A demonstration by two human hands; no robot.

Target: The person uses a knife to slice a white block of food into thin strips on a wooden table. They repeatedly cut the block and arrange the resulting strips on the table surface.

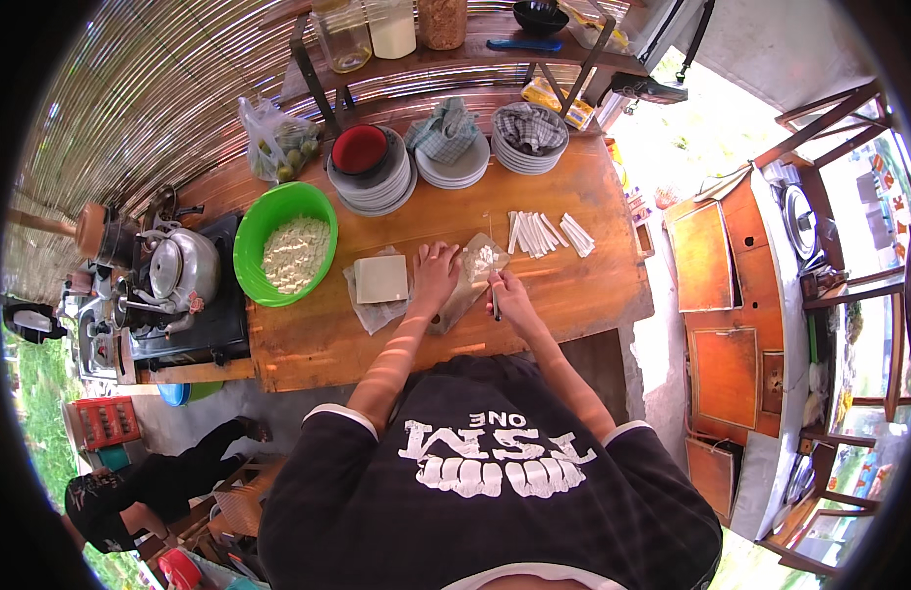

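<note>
My right hand (pixel 513 299) grips a knife (pixel 496 308) by its dark handle, with the thin blade over the right side of a worn cutting board (pixel 455 304). Small white cut pieces (pixel 481 258) lie in a heap on the board. My left hand (pixel 434 276) is palm down at the board's left edge; whatever is under its fingers is hidden. Left of that hand, a stack of square pale sheets (pixel 381 279), possibly dough wrappers, rests on crumpled plastic wrap (pixel 370 316). Thin white strips (pixel 533 233) lie beyond the board, with a smaller bunch (pixel 578 234) beside them.
A green basin (pixel 246 254) of white cut pieces stands left, near a metal kettle (pixel 186 265) on a stove (pixel 230 317). Plate stacks (pixel 378 195), a bowl stack (pixel 529 158) and a bag of green fruit (pixel 278 144) line the wooden table's (pixel 315 354) back. Another person (pixel 153 487) is lower left.
</note>
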